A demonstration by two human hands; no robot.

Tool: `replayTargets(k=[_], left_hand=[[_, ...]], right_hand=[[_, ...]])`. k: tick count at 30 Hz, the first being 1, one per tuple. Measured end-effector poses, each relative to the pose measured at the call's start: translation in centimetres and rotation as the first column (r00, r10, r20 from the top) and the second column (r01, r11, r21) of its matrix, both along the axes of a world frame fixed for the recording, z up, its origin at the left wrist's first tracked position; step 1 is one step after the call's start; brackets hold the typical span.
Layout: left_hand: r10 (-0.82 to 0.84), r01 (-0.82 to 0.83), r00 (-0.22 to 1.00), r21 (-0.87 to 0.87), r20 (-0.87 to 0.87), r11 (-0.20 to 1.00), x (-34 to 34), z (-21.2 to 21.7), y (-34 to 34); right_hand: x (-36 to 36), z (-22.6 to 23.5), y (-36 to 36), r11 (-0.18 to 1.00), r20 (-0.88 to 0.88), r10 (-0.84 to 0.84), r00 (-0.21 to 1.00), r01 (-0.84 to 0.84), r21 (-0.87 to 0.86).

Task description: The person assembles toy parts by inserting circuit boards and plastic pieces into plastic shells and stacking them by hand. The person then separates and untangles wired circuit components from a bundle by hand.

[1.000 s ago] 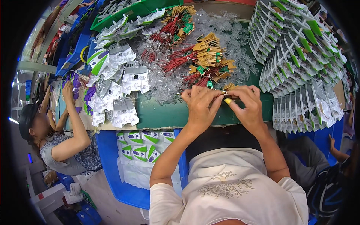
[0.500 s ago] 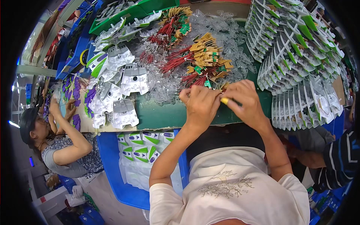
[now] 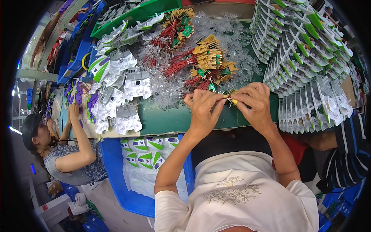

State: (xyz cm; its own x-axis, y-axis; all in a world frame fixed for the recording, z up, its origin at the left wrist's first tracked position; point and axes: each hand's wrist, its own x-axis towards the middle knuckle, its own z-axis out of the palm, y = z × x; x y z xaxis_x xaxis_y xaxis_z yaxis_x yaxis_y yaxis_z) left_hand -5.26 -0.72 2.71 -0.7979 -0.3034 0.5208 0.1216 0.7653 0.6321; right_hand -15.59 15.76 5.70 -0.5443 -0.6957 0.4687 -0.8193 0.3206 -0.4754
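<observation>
Nearest is a soft cream cloth shirt [image 3: 232,185] with one branching, tree-like print. To its left stands a smooth blue plastic bin [image 3: 133,205], lined with filmy white sheeting [image 3: 137,179], on which about seven pointed white, green and purple pieces [image 3: 145,155] lie in two rows.

Beyond the shirt, two bare forearms run forward and converge over the near edge of a flat green tabletop [image 3: 170,118]. The left hand [image 3: 205,110] is bent at the knuckles, thumb and forefinger pinched; the right hand [image 3: 255,104] mirrors it, a yellow patch [image 3: 234,102] at the thumb's tip. Between both sets of fingertips, just above the table, they grip a thin white strand [image 3: 228,101]; what it is attached to is too small to tell.

Just past the hands lie three clumps of thin red wires [image 3: 179,67] with flat tan boards [image 3: 208,52], amid glossy clear plastic parts [image 3: 243,46], too many to count. To the left, hard white shells [image 3: 137,83] overlap in a pile; to the right, ribbed white-and-green shells [image 3: 305,108] nest in about three rows. Far left is one green tray [image 3: 135,15].
</observation>
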Motion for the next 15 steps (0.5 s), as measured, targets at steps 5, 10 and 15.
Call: replayTargets(k=[5, 10, 15], left_hand=[[0.028, -0.038, 0.999, -0.237, -0.045, 0.971, 0.1, 0.3, 0.3], [0.016, -0.022, 0.999, -0.139, -0.04, 0.99, -0.1, 0.0, 0.3], [-0.043, 0.043, 0.999, -0.007, -0.001, 0.999, -0.1, -0.6, -0.2]], right_hand=[[-0.7, 1.4, -0.3, 1.0, 0.043, 0.025, 0.999, -0.024, -0.013], [-0.7, 1.1, -0.5, 0.995, 0.028, 0.098, 0.995, -0.099, 0.03], [-0.1, 0.6, -0.4, 0.997, -0.072, 0.049, 0.996, -0.045, 0.062]])
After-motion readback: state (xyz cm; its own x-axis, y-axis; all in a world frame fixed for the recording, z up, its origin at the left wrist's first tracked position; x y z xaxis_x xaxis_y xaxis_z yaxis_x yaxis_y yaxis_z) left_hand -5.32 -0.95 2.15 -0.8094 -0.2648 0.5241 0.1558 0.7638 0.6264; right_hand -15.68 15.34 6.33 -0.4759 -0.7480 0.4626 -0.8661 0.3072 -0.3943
